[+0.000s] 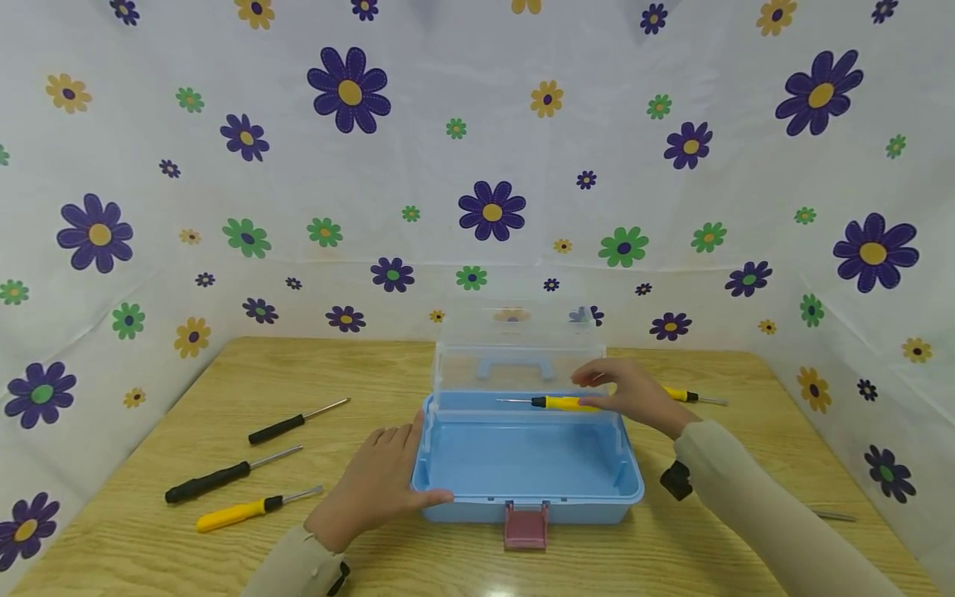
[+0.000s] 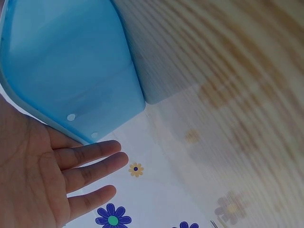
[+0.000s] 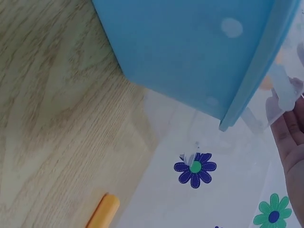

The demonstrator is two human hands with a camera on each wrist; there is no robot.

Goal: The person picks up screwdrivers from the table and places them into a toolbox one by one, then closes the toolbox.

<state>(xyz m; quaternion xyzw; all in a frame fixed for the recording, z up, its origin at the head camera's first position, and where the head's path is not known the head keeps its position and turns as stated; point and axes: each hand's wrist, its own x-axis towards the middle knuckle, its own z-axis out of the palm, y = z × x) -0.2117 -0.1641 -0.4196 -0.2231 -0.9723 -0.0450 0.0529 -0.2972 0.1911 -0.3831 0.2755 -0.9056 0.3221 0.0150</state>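
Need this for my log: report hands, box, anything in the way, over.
Left hand at blue box, left side. Right hand at yellow screwdriver handle, grip unclear. Box open, clear lid raised at back. No obstruction seen.

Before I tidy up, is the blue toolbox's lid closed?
No, the translucent lid stands raised at the far side of the blue toolbox.

No text, label, brand, number or sign can be read.
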